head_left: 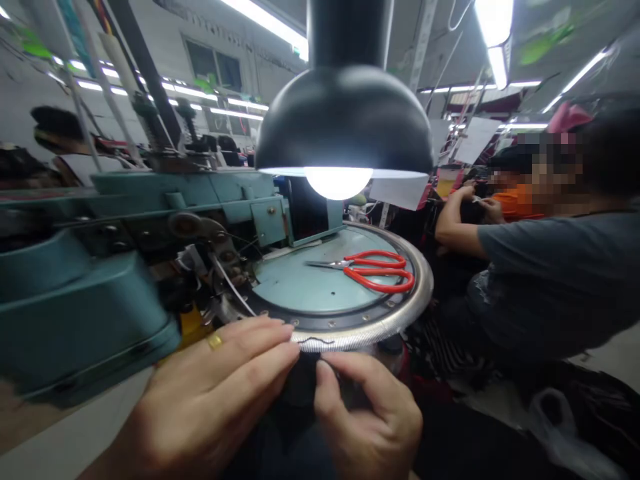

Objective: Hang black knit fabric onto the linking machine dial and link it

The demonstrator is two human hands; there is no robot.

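A round linking machine dial has a ring of fine metal points [350, 343] along its front rim. My left hand [215, 387], with a gold ring on one finger, lies along the rim with its fingers close together, on dark fabric [306, 390] hanging just below the points. Its thumb is hidden. My right hand [373, 413] pinches the upper edge of that fabric between thumb and forefinger, just under the points. A short dark strand lies on the points between the two hands. Red-handled scissors [380, 272] rest on the dial's teal plate [290, 287].
A black dome lamp [345, 120] hangs lit right above the dial. Teal machine housing [85, 320] fills the left side. Close on the right sits a co-worker in a grey shirt [560, 267]; a clear plastic bag [565, 427] lies at lower right.
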